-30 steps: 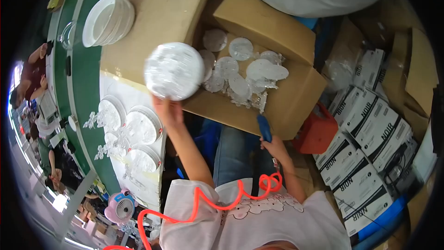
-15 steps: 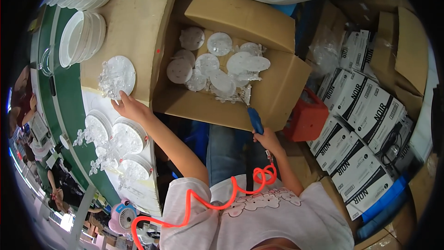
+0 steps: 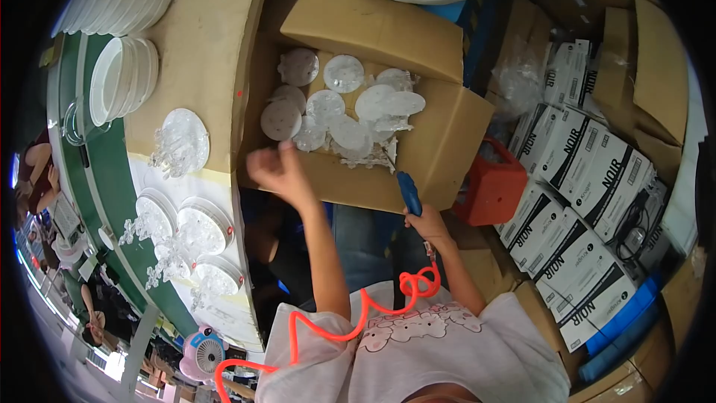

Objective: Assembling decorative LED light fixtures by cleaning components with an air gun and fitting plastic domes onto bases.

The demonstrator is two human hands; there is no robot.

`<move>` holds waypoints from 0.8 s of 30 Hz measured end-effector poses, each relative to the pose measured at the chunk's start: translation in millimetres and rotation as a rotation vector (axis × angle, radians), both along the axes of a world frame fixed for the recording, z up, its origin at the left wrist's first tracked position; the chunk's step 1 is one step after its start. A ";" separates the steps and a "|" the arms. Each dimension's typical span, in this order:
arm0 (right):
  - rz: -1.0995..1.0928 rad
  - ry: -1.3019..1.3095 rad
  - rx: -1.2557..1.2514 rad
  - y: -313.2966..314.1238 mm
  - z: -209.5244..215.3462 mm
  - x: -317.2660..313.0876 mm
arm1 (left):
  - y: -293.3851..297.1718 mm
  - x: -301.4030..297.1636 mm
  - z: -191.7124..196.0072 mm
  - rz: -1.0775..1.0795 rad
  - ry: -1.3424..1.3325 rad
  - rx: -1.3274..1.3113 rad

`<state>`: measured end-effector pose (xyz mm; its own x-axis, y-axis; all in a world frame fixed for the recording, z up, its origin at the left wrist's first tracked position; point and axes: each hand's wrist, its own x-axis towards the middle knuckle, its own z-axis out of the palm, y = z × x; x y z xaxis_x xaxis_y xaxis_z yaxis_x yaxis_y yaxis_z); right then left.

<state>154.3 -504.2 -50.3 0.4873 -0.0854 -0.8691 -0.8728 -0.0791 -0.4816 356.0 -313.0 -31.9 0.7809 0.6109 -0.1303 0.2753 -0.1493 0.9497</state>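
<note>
My right hand (image 3: pixel 426 225) grips a blue air tool (image 3: pixel 409 192) by its lower end. The thin tip reaches into an open cardboard box (image 3: pixel 451 134), beside clear plastic pieces. A red coiled hose (image 3: pixel 328 334) joins the tool's bottom end. My left hand (image 3: pixel 280 173), smeared by motion, hovers at the box's near left edge with the thumb apart and nothing visible in it. Several round translucent plastic discs (image 3: pixel 326 107) lie scattered and overlapping inside the box. On the table at left, a clear disc with jagged plastic bits (image 3: pixel 185 142) lies apart from both hands.
Stacked clear discs (image 3: pixel 203 227) with branching plastic stand on the table's near part; white round dishes (image 3: pixel 112 82) are farther up. Right of the box sit a red plastic container (image 3: pixel 492 186) and stacked white cartons (image 3: pixel 578 157). A pink fan (image 3: pixel 203 354) stands at lower left.
My left hand has left the clear disc on the table and moved right to the box's edge. My right hand still holds the air tool in nearly the same place.
</note>
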 end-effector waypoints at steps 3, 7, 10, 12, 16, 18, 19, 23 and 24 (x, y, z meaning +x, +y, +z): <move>-0.047 -0.011 -0.040 -11.8 9.4 -3.3 | -76.0 -12.6 -61.5 0.018 0.624 -0.952; -0.044 -0.001 -0.046 -4.5 20.6 -4.2 | -115.7 18.4 -167.6 0.224 0.952 -1.584; -0.156 -0.025 -0.027 -11.2 27.3 -18.0 | -150.2 30.5 -201.1 0.070 1.041 -1.515; -0.170 -0.002 -0.090 -21.0 28.9 -24.1 | -173.0 21.7 -211.1 0.041 1.027 -1.431; -0.168 -0.003 -0.073 -13.8 37.3 -17.8 | -148.1 19.3 -242.8 0.202 0.922 -1.343; -0.150 0.015 -0.064 -12.7 39.5 -12.2 | -140.7 13.6 -239.5 0.195 0.913 -1.383; -0.138 0.047 -0.080 -15.8 39.2 -12.4 | -146.9 0.1 -227.0 0.075 0.880 -1.467; -0.083 0.008 -0.065 -7.7 52.8 -1.4 | -113.5 -27.2 -180.7 -0.256 0.652 -1.237; -0.055 0.009 -0.054 -7.3 59.0 1.0 | -107.0 -32.5 -166.1 -0.297 0.580 -1.099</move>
<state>155.3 -511.4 8.7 0.4728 -0.1591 -0.8667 -0.8808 -0.0564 -0.4702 323.5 -420.0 -198.0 0.5274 -0.2222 -0.8200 0.7805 0.5080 0.3643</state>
